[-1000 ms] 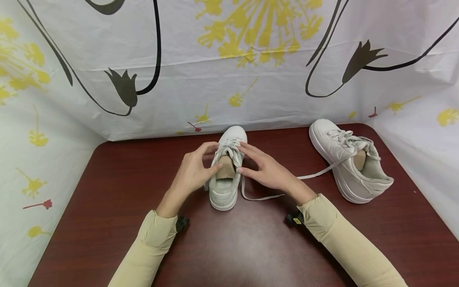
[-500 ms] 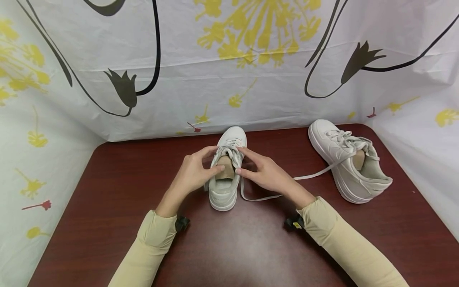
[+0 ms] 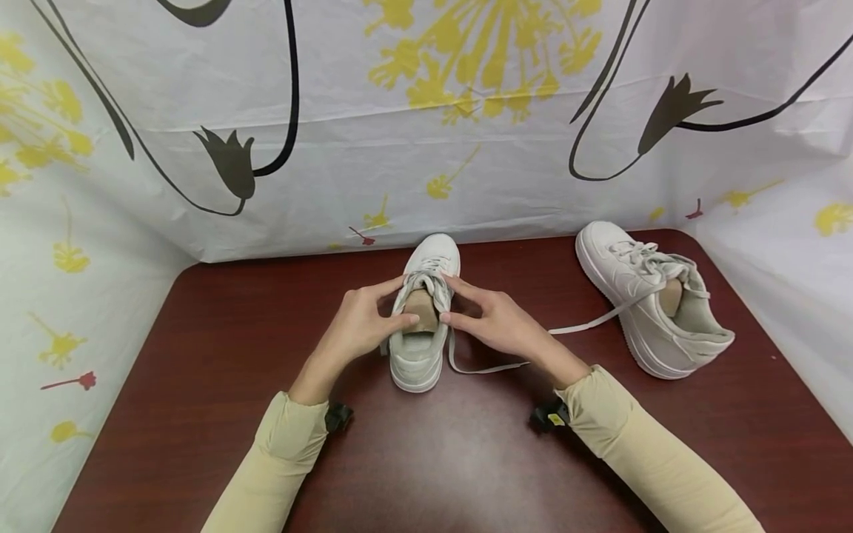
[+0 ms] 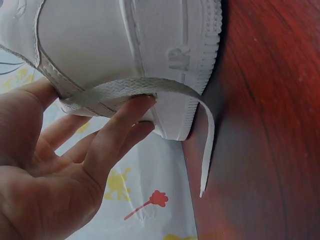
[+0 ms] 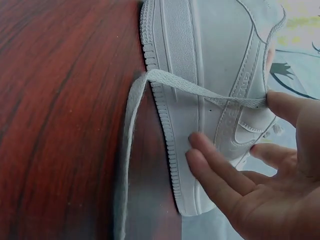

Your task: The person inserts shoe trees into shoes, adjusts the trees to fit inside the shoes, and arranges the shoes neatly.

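Note:
A white sneaker [image 3: 416, 370] stands at the table's middle, toe pointing away. My left hand [image 3: 356, 322] is at its left side, thumb at the collar, index finger near the laces [image 3: 429, 268]. In the left wrist view, other fingertips rest against the sneaker's side [image 4: 90, 40], beside a loose lace end [image 4: 207, 130]. My right hand [image 3: 503, 322] mirrors it on the right, with the thumb touching the collar edge. In the right wrist view its fingers lie relaxed along the sneaker's side [image 5: 220, 45], under a lace [image 5: 130, 110] trailing onto the table.
A second white sneaker [image 3: 646, 311] lies at the right of the dark red table [image 3: 220, 355], with a long lace running left from it. Brown stuffing [image 3: 418, 311] fills part of the middle sneaker's opening. A patterned white cloth [image 3: 333, 170] hangs behind and at both sides.
Both hands' index fingers have shifted slightly back toward me along the sneaker, and the left thumb has dropped a little. The sneakers stay in place.

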{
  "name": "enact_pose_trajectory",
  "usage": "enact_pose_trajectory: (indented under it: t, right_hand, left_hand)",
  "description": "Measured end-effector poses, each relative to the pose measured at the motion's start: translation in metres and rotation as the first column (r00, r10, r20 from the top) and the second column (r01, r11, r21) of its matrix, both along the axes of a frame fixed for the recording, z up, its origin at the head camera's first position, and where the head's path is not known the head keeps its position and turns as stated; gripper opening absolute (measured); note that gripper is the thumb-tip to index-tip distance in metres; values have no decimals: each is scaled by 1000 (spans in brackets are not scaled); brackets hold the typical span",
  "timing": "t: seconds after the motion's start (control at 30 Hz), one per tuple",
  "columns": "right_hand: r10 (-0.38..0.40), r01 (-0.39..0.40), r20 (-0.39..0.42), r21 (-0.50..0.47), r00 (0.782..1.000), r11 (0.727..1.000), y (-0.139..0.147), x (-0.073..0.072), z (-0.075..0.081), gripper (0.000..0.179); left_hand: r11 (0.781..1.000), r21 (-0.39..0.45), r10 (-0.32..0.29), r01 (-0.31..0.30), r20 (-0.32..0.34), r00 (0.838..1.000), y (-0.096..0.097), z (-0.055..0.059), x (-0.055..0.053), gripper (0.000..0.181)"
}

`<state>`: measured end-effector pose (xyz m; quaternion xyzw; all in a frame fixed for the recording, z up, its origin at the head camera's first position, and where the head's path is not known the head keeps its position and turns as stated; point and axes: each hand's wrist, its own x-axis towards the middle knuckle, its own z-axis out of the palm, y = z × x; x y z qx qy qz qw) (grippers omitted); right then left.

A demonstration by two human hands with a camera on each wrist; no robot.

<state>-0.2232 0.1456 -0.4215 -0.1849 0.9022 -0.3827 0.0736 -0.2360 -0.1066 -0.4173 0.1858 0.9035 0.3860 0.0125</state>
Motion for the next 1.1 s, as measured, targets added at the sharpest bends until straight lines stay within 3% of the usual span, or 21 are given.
enact_pose_trajectory:
  t: [0.4,0.73,1.1]
  right_hand:
    - [-37,37,19,-4,999,999,-5,-3,3,67]
    - [-106,106,-10,-19,994,994,-2,2,2,72]
    - [-104,104,-50,-5,993,995,4,4,6,67]
  left_hand:
    - [999,39,29,-30,6,1000,1,2,3,65]
    - [992,52,117,-117,14,993,17,2,12,60]
    - [991,60,122,-123,11,992,27,4,17,62]
